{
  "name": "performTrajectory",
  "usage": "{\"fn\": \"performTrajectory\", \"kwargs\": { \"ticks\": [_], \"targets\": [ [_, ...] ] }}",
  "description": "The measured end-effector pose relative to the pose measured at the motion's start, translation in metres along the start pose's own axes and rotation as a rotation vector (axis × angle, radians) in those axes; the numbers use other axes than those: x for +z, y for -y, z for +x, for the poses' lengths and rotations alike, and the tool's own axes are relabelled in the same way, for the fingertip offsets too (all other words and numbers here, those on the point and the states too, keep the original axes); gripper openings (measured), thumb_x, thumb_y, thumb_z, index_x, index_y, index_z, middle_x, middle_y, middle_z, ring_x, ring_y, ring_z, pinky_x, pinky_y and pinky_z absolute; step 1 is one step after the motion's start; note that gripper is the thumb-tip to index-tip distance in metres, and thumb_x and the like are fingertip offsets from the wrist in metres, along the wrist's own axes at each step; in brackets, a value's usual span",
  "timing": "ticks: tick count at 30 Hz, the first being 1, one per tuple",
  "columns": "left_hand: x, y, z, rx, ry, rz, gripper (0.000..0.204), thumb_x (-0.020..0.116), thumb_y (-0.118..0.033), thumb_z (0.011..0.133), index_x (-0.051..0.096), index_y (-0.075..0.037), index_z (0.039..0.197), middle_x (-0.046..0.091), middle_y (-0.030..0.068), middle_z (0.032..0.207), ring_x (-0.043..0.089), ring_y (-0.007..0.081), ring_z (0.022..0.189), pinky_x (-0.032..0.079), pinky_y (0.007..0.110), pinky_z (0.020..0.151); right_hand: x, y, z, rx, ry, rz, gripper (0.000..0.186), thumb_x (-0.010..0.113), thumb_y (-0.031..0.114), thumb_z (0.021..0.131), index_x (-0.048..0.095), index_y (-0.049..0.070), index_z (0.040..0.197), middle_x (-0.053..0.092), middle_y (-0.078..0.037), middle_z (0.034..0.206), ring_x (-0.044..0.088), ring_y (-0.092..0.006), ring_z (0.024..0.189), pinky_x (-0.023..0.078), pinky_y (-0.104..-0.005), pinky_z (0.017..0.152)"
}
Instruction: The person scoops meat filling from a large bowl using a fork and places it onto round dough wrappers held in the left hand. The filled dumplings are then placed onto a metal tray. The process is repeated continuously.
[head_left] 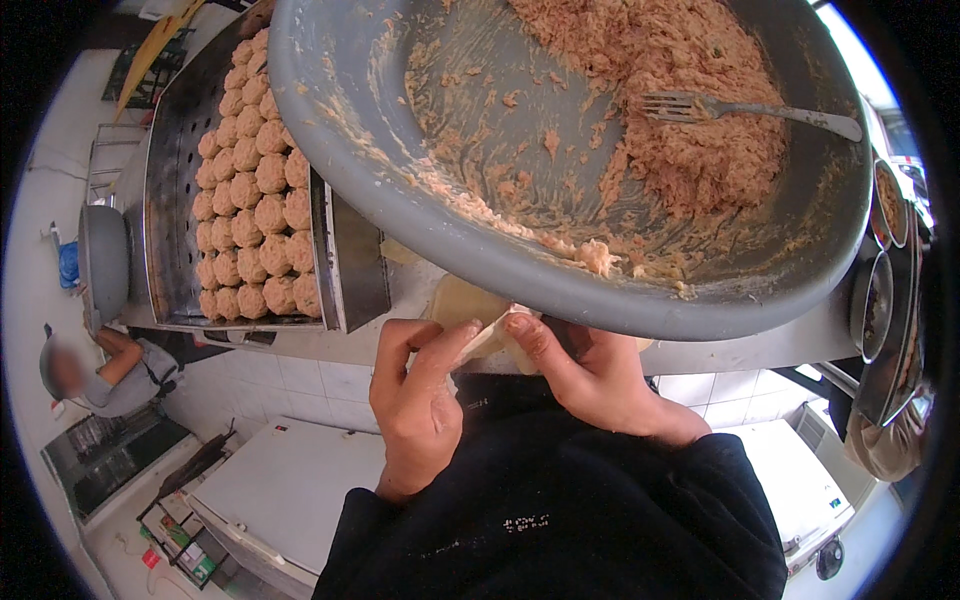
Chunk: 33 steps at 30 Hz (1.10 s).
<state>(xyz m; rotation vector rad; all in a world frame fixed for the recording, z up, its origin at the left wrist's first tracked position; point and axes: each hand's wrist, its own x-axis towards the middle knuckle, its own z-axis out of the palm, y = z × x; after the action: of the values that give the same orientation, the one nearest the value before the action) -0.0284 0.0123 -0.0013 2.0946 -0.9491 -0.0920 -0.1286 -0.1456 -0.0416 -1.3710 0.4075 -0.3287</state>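
A thin pale dough wrapper [488, 343] is pinched between my two hands just below the near rim of a big grey basin [420, 215]. My left hand [418, 400] grips its left edge between thumb and forefinger, the other fingers curled. On the other edge the thumb of my right hand [600, 378] presses down, and the basin rim partly hides those fingers. More pale wrappers [462, 300] lie on the counter behind my hands. Pinkish minced meat filling [690, 160] is heaped at the basin's right side, with a metal fork [755, 110] resting on it.
Left of the basin, a metal steamer tray [172, 230] holds rows of round meat dumplings [245, 200]. Pans [875, 305] stand at the far right. Behind me are white chest freezers [290, 490]. Another person [125, 370] is at the far left beside a grey tub [104, 260].
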Motion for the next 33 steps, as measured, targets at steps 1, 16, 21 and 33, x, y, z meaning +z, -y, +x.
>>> {"fn": "performTrajectory", "kwargs": {
  "ticks": [1, 16, 21, 33],
  "targets": [
    [0.0, 0.001, -0.001, -0.021, -0.002, -0.015, 0.034, 0.066, 0.014, 0.085, 0.076, -0.001, 0.114, 0.062, 0.0152, 0.101, 0.066, 0.0303, 0.088, 0.055, 0.038, 0.077, 0.001, -0.002, -0.003, -0.002, -0.007, 0.027, 0.021, 0.069, 0.006, 0.105, 0.073, 0.0, 0.124, 0.078, -0.014, 0.113, 0.073, -0.0234, 0.101, 0.057, -0.0384, 0.088],
    [0.015, -0.005, 0.001, -0.028, -0.049, 0.317, 0.07, 0.08, -0.006, 0.096, 0.048, 0.0, 0.157, 0.061, 0.0221, 0.13, 0.062, 0.0382, 0.124, 0.05, 0.045, 0.107, -0.043, 0.024, -0.018, -0.346, -0.109, -0.48, 0.03, 0.084, 0.006, 0.092, 0.071, 0.003, 0.12, 0.076, -0.015, 0.105, 0.074, -0.0341, 0.095, 0.055, -0.04, 0.083],
    [0.021, -0.006, 0.002, -0.108, 0.248, -0.696, 0.053, 0.083, -0.008, 0.095, 0.057, 0.001, 0.139, 0.062, 0.0191, 0.13, 0.062, 0.031, 0.125, 0.05, 0.042, 0.108, -0.027, 0.025, -0.019, -0.229, -0.065, -0.365, 0.032, 0.087, 0.01, 0.09, 0.07, 0.003, 0.117, 0.076, -0.013, 0.104, 0.073, -0.0332, 0.09, 0.055, -0.0398, 0.081],
    [0.014, 0.007, 0.006, -0.255, 0.259, -0.998, 0.029, 0.071, 0.003, 0.101, 0.055, -0.001, 0.125, 0.06, 0.0124, 0.12, 0.058, 0.0167, 0.117, 0.049, 0.034, 0.104, -0.017, 0.016, -0.02, -0.212, -0.053, -0.312, 0.039, 0.086, 0.015, 0.093, 0.068, 0.002, 0.124, 0.074, -0.013, 0.112, 0.07, -0.028, 0.093, 0.055, -0.0374, 0.083]
  ]
}}
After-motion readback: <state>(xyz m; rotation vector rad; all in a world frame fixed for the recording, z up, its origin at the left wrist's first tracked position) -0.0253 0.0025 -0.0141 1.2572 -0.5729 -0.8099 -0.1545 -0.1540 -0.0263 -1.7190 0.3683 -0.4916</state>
